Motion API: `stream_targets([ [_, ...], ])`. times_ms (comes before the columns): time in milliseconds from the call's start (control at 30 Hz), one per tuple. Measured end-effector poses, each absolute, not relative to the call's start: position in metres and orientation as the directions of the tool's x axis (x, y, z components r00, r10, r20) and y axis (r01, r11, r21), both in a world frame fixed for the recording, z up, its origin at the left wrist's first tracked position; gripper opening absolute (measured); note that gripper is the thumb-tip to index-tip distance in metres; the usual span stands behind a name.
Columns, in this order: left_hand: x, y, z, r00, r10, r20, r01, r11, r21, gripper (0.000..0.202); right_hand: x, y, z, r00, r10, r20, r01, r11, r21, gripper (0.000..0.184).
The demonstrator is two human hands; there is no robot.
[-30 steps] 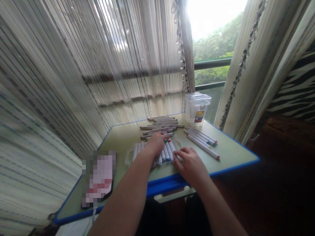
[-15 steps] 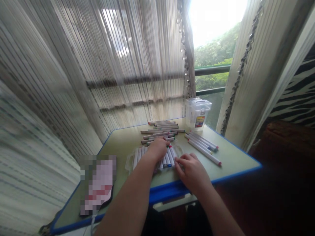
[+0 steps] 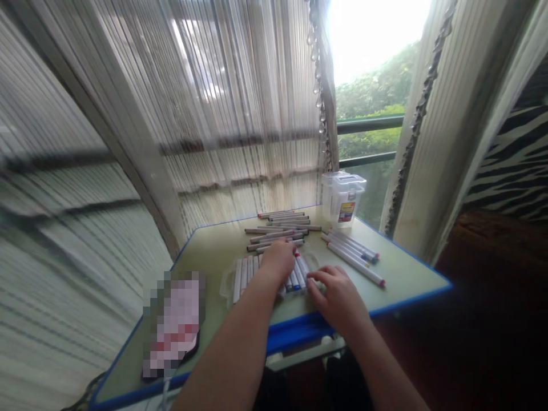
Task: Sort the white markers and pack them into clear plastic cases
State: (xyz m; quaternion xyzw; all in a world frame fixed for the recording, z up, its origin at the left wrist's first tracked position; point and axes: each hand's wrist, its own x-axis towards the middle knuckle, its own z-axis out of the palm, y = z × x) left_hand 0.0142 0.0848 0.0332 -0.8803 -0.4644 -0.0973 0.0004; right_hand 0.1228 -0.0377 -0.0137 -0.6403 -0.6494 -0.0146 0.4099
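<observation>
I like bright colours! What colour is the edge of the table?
Blue. The table edge is bright blue around a pale green top, seen in the head view.

My table [image 3: 214, 251] is pale green on top with a bright blue rim. The markers in the tray [image 3: 246, 271] have whitish-grey barrels with red, blue and green ends, same as the loose markers [image 3: 353, 254]. The clear tub [image 3: 343, 197] has a yellow-and-red label. The curtain [image 3: 235, 114] is cream with thin vertical stripes, and the zebra-print fabric [image 3: 514, 165] is black and white.
</observation>
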Motion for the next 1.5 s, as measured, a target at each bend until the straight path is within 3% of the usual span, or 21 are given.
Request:
stream_targets([
  [233, 0.016, 0.086, 0.037, 0.535, 0.816, 0.219, 0.821, -0.563, 0.092, 0.045, 0.131, -0.040, -0.012, 0.279, 0.707, 0.650, 0.861, 0.116, -0.495, 0.022],
  [333, 0.016, 0.089, 0.038, 0.498, 0.827, 0.263, 0.845, -0.531, 0.068, 0.047, 0.149, -0.048, -0.005, 0.373, 0.680, 0.632, 0.902, -0.105, -0.419, 0.025],
  [433, 0.015, 0.092, 0.038, 0.472, 0.854, 0.219, 0.874, -0.486, 0.012, 0.043, 0.170, -0.058, 0.001, 0.525, 0.661, 0.536, 0.851, -0.397, -0.344, 0.031],
  [533, 0.015, 0.093, 0.037, 0.459, 0.868, 0.189, 0.885, -0.466, -0.010, 0.040, 0.184, -0.064, 0.000, 0.578, 0.684, 0.445, 0.816, -0.493, -0.302, 0.033],
  [767, 0.015, 0.092, 0.040, 0.441, 0.871, 0.217, 0.894, -0.448, -0.020, 0.041, 0.189, -0.059, -0.019, 0.541, 0.725, 0.426, 0.834, -0.399, -0.380, 0.028],
  [900, 0.011, 0.092, 0.041, 0.345, 0.911, 0.225, 0.936, -0.351, -0.011, 0.041, 0.190, -0.059, -0.020, 0.480, 0.773, 0.415, 0.864, -0.334, -0.377, 0.027],
  [1033, 0.007, 0.090, 0.045, 0.234, 0.954, 0.190, 0.972, -0.232, -0.031, 0.041, 0.192, -0.056, -0.011, 0.368, 0.845, 0.389, 0.918, -0.261, -0.300, 0.025],
  [1133, 0.005, 0.089, 0.048, 0.282, 0.947, 0.152, 0.959, -0.278, -0.048, 0.040, 0.188, -0.047, -0.002, 0.296, 0.875, 0.384, 0.951, -0.233, -0.202, 0.024],
  [1267, 0.002, 0.091, 0.053, 0.300, 0.947, 0.116, 0.950, -0.307, 0.051, 0.040, 0.178, -0.030, 0.008, 0.231, 0.885, 0.405, 0.972, -0.193, -0.133, 0.023],
  [1400, -0.006, 0.094, 0.060, 0.162, 0.974, 0.159, 0.961, -0.192, 0.201, 0.040, 0.173, -0.013, 0.018, 0.283, 0.846, 0.451, 0.954, -0.199, -0.225, 0.021],
  [1500, -0.012, 0.095, 0.065, 0.046, 0.983, 0.175, 0.978, -0.080, 0.191, 0.039, 0.169, 0.001, 0.020, 0.259, 0.813, 0.521, 0.931, -0.066, -0.359, 0.024],
])
